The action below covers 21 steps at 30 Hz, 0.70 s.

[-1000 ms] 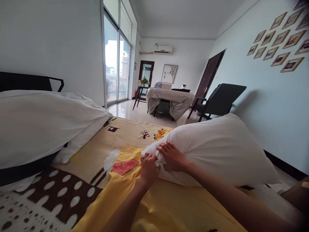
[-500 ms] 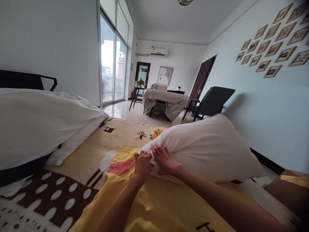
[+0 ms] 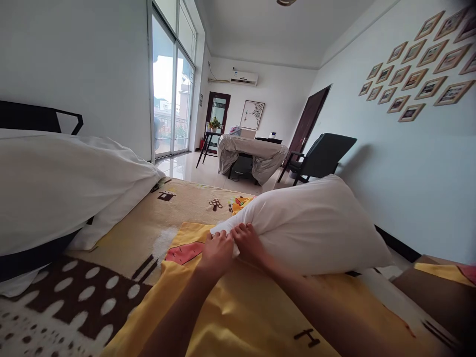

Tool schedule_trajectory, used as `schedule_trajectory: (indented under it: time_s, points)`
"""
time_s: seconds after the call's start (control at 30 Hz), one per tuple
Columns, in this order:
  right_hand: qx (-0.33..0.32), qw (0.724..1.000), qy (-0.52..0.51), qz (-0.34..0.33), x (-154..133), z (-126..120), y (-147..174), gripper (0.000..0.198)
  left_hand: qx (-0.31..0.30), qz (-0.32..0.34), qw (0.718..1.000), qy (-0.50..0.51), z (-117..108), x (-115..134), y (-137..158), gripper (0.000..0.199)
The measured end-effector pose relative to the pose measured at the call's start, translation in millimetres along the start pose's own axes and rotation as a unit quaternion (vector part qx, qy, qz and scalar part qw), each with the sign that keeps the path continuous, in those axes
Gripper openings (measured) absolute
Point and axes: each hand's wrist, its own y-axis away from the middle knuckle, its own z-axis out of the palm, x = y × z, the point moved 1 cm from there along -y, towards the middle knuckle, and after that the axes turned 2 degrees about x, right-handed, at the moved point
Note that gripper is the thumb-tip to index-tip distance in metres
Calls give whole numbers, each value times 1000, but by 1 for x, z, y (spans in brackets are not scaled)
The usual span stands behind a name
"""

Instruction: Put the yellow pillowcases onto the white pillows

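Observation:
A plump white pillow [image 3: 316, 223] lies to the right, its narrow end pointing toward my hands. My left hand [image 3: 218, 250] is closed on the edge of that end. Right beside it, my right hand [image 3: 247, 243] grips the pillow's gathered fabric, fingers curled over the top. Under both hands spreads a yellow cloth [image 3: 223, 302] with a red watermelon-like print. Below that is a patterned beige and brown blanket [image 3: 141, 230]. The fingertips and the fabric inside my grip are partly hidden.
A large white bundle of cloth [image 3: 70, 183] sits at the left, in front of a dark chair [image 3: 33, 116]. Further off stand a covered table [image 3: 253, 148] and a black armchair [image 3: 320, 153]. A sliding glass door [image 3: 173, 94] is at the back left.
My right hand has drawn in closer to the left, its fingers now more curled into the pillow's edge. The view has shifted slightly.

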Motion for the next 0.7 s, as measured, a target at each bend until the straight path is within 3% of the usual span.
schedule_trajectory:
  time_s: [0.27,0.43,0.7]
  points:
    - [-25,997,71,-32,8,-40,1,17,33,-35,999,-16,-42,-17,30,29]
    - [-40,989,135,-49,36,-91,3,24,51,-33,998,-8,-52,-21,40,31]
    - [-26,974,226,-8,71,-177,-5,27,15,-20,1000,3,-48,-21,40,30]
